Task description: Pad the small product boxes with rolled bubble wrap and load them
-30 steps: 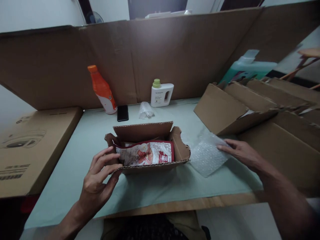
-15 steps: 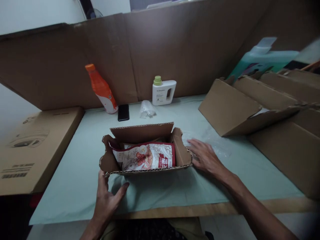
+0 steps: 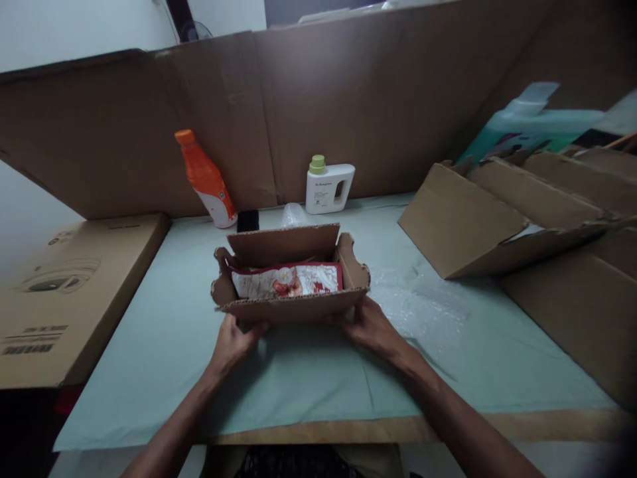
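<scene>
Both hands are on the small cardboard box (image 3: 291, 307), which sits on the pale green table cover (image 3: 308, 382) just in front of the person. The left hand (image 3: 233, 340) grips the box's near left corner and the right hand (image 3: 369, 325) grips its near right corner. The fingers of each are curled in against the front wall and tucked beneath it, so the fingertips are hidden and only knuckles and thumbs show. The box's flaps stand open. Inside lies a red and white pouch (image 3: 287, 280) with a flowery print; its near edge is cut off by the box wall, and any lettering on it is too blurred to read.

Just right of the box, a sheet of bubble wrap (image 3: 423, 307) lies flat on the cover, close to the right hand but apart from it.

Against the tall cardboard screen (image 3: 348, 106) at the back stand an orange bottle (image 3: 206, 178) and a white jug with a green cap (image 3: 328, 188). The jug's label carries small dark print that cannot be read. A black phone (image 3: 247, 220) and a clear plastic bag (image 3: 292, 214) are half hidden behind the box's rear flap.

At the left lies a large carton (image 3: 64, 292) with a line drawing and printed lines, all illegible. Flattened cartons (image 3: 497, 219) pile up at the right, partly covering a teal container (image 3: 537, 126).
</scene>
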A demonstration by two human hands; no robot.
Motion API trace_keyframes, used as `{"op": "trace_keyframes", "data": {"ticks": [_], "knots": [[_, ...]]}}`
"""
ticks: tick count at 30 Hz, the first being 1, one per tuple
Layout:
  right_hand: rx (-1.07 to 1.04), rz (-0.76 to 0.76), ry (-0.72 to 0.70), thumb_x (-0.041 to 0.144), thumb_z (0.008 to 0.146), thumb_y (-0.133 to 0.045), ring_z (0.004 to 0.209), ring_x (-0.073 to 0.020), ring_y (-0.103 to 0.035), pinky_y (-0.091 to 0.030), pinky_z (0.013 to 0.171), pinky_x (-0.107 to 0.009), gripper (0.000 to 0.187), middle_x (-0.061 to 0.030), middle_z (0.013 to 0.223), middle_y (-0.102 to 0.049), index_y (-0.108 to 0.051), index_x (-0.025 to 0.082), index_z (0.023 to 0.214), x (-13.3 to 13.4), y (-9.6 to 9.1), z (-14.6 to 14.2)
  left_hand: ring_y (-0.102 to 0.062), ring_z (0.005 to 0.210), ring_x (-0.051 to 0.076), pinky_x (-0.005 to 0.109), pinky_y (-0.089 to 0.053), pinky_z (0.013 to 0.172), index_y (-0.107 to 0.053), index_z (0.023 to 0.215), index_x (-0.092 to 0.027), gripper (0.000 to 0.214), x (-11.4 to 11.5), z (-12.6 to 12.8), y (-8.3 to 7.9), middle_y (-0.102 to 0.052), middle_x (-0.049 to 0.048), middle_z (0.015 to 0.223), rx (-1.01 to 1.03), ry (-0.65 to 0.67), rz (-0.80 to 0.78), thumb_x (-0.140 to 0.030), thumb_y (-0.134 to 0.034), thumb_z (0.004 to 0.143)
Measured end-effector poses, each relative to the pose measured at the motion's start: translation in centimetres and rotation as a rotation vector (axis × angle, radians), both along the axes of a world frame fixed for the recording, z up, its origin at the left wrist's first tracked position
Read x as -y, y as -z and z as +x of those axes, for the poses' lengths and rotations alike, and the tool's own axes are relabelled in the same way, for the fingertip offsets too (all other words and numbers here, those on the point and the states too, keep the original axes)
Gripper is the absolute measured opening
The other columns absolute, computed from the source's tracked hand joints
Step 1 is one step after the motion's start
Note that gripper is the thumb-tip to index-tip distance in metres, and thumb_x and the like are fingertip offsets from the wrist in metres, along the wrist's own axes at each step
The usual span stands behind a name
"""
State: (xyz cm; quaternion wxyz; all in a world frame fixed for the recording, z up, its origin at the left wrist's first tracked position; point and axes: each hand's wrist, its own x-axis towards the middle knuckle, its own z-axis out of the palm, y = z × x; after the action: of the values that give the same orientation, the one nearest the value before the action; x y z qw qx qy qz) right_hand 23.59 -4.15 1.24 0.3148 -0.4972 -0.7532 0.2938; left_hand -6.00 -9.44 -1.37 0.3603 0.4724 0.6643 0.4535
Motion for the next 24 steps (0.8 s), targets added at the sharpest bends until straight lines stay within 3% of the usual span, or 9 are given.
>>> {"op": "trace_keyframes", "data": {"ticks": [6,10,12,15,18,21,24], "knots": [[-0.008,-0.044,0.047,0.035,0.071,-0.074,0.11,-0.0353,-0.068,-0.057,0.089,-0.046,0.065,-0.0129,0.125,-0.071,-0.058,0.018,0.132,-6.8,-0.6,-1.3,-0.064,0.108,0.03,0.041,-0.052,0.095,-0.059,0.117,-0.015,0.065,-7.1,-0.1,-0.5,-0.068,0.0111,0.114,0.022,0.05,0.158,-0.045,-0.08,0.064],[0.023,0.029,0.021,0.029,0.076,-0.065,0.117,-0.0324,-0.065,-0.054,0.097,-0.045,0.063,-0.0115,0.136,-0.066,-0.055,0.02,0.138,-8.3,-1.4,-0.2,-0.061,0.117,0.028,0.04,-0.048,0.103,-0.053,0.13,-0.018,0.066,-9.0,0.8,-0.7,-0.064,0.0122,0.125,0.056,0.083,0.268,-0.04,-0.075,0.072],[0.131,0.109,0.08,0.031,0.081,-0.062,0.126,-0.0337,-0.059,-0.048,0.105,-0.049,0.055,-0.014,0.14,-0.063,-0.059,0.018,0.134,-7.3,-1.5,2.3,-0.058,0.126,0.027,0.042,-0.045,0.108,-0.044,0.142,-0.022,0.07,-8.0,1.0,-0.3,-0.059,0.0136,0.136,0.114,0.081,0.264,-0.037,-0.07,0.079],[0.377,0.173,0.274,0.043,0.087,-0.061,0.12,-0.0387,-0.061,-0.045,0.103,-0.057,0.044,-0.0174,0.128,-0.069,-0.068,0.018,0.123,-4.6,-1.0,7.3,-0.047,0.142,0.027,0.048,-0.037,0.118,-0.033,0.152,-0.028,0.076,-4.0,1.3,0.9,-0.047,0.0156,0.152,0.134,-0.003,0.161,-0.037,-0.067,0.086],[0.514,0.087,0.372,0.049,0.083,-0.066,0.102,-0.0385,-0.066,-0.049,0.089,-0.055,0.041,-0.0157,0.105,-0.075,-0.073,0.019,0.11,-2.0,-0.2,10.7,-0.044,0.144,0.03,0.051,-0.036,0.119,-0.043,0.149,-0.027,0.066,0.8,2.0,1.4,-0.044,0.0152,0.156,0.071,-0.051,0.105,-0.039,-0.066,0.088],[0.441,0.026,0.295,0.044,0.084,-0.064,0.086,-0.0301,-0.068,-0.049,0.079,-0.044,0.024,-0.008,0.087,-0.076,-0.074,0.024,0.091,-0.7,-0.3,10.9,-0.052,0.137,0.031,0.05,-0.045,0.112,-0.064,0.128,-0.024,0.042,4.4,3.5,0.8,-0.055,0.0136,0.146,0.012,-0.003,0.126,-0.04,-0.065,0.088],[0.294,0.165,0.316,0.04,0.089,-0.057,0.082,-0.0263,-0.067,-0.047,0.08,-0.042,0.021,-0.0051,0.082,-0.074,-0.07,0.024,0.082,0.5,-1.4,8.3,-0.063,0.121,0.032,0.047,-0.053,0.102,-0.074,0.106,-0.021,0.032,6.4,5.4,-0.3,-0.068,0.0139,0.124,0.104,0.121,0.058,-0.045,-0.069,0.085]]}}
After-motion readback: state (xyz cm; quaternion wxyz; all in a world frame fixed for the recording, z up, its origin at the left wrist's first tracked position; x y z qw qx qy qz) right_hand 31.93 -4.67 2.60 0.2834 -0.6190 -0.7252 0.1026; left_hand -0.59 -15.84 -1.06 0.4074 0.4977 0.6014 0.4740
